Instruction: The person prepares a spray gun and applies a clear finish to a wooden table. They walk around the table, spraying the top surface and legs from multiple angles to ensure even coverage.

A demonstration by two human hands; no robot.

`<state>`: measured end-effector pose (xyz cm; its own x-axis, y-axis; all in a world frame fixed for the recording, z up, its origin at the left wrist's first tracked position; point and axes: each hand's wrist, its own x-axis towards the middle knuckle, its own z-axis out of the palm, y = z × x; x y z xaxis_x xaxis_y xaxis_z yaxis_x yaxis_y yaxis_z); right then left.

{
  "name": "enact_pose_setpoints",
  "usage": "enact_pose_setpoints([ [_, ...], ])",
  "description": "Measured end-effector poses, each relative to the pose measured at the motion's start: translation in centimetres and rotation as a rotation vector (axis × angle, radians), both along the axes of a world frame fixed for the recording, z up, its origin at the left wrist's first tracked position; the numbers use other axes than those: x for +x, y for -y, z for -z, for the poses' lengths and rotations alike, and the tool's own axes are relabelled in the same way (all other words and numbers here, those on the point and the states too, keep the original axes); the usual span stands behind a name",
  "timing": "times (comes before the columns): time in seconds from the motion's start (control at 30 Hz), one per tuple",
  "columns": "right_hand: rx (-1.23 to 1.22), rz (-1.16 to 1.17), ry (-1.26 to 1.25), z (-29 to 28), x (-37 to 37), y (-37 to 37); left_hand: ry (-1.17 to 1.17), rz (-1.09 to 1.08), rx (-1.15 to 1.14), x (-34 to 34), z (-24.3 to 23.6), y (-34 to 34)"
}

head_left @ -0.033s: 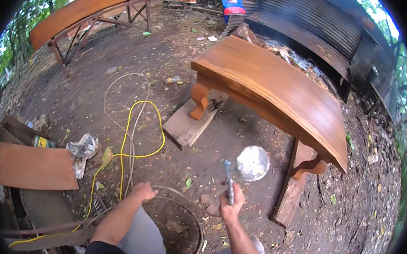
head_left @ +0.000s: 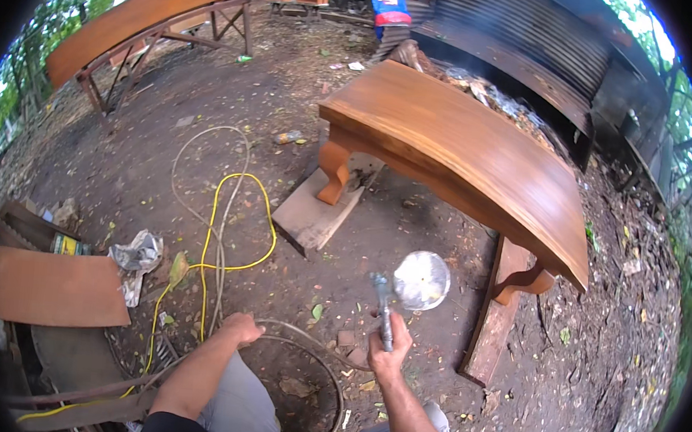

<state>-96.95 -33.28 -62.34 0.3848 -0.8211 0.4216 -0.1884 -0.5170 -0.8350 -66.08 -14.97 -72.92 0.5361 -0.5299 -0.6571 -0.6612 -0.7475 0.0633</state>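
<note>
My right hand [head_left: 390, 351] grips a metal spray gun [head_left: 382, 299], held upright just left of a round, silvery-white container [head_left: 420, 280] on the dirt. Low at centre-left, my left hand [head_left: 242, 329] is closed on a pale hose [head_left: 282, 324], which loops over the ground. A varnished brown wooden table [head_left: 455, 151] with curved legs stands in front of me, its legs resting on a pale board [head_left: 310, 217] and a darker plank [head_left: 488, 338]. A yellow cord [head_left: 254, 262] lies looped beside the hose.
A long orange-brown board [head_left: 151, 18] rests on a metal frame at back left. Corrugated sheeting [head_left: 518, 43], a blue-and-red bag [head_left: 391, 10] and ashes [head_left: 498, 102] lie behind the table. A tan panel [head_left: 58, 288] and scrap sit at lower left.
The view has shifted slightly. My right hand and the spray gun sit a little further left, and my left hand slightly lower and left; both grips look the same.
</note>
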Motion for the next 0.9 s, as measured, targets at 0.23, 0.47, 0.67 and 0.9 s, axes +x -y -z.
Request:
enact_pose_setpoints([
  [0.23, -0.009, 0.069, 0.066, 5.6, -3.2, -2.2, -0.133, 0.149, 0.070, -0.4, 0.6, -0.6],
  [0.47, 0.061, 0.147, 0.022, 8.3, -5.4, -1.8, -0.269, 0.021, 0.024, -0.3, 1.1, 0.9],
  [0.67, 0.070, 0.173, 0.048, 8.7, -5.8, -1.4, -0.310, -0.091, -0.003, -2.0, -1.5, 1.9],
  [0.9, 0.158, 0.028, 0.045, 7.1, -2.1, -0.8, -0.263, 0.342, 0.234, 1.0, 4.4, 0.8],
])
